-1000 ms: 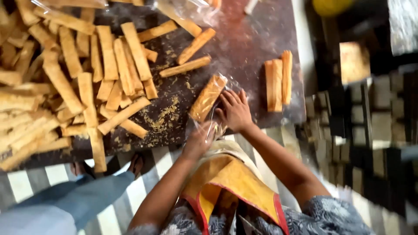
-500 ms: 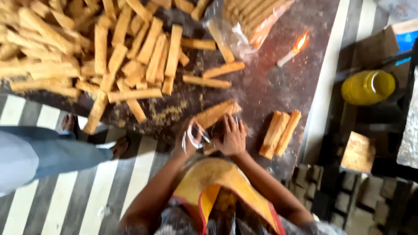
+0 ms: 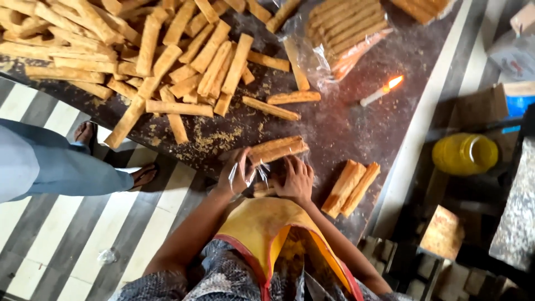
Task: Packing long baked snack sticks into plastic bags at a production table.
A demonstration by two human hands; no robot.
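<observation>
My left hand (image 3: 235, 174) and my right hand (image 3: 294, 179) both grip a clear plastic bag (image 3: 262, 170) with several long golden-brown snack sticks (image 3: 277, 149) in it, on a dark board (image 3: 356, 128). The bag's open end lies between my hands; the sticks poke out toward the far side. A pair of loose sticks (image 3: 351, 188) lies just right of my right hand. A big heap of the same sticks (image 3: 139, 50) covers the board's far left.
A lit candle (image 3: 381, 91) lies on the board beyond my hands. A filled clear bag of sticks (image 3: 345, 28) sits at the far edge. A person's legs and sandalled feet (image 3: 83, 161) stand at left on the striped floor. A yellow jar (image 3: 463, 154) stands at right.
The view shifted, so the board and heap now sit higher and further left. My hands stayed on the bag, with the left hand now closed over its open end.
</observation>
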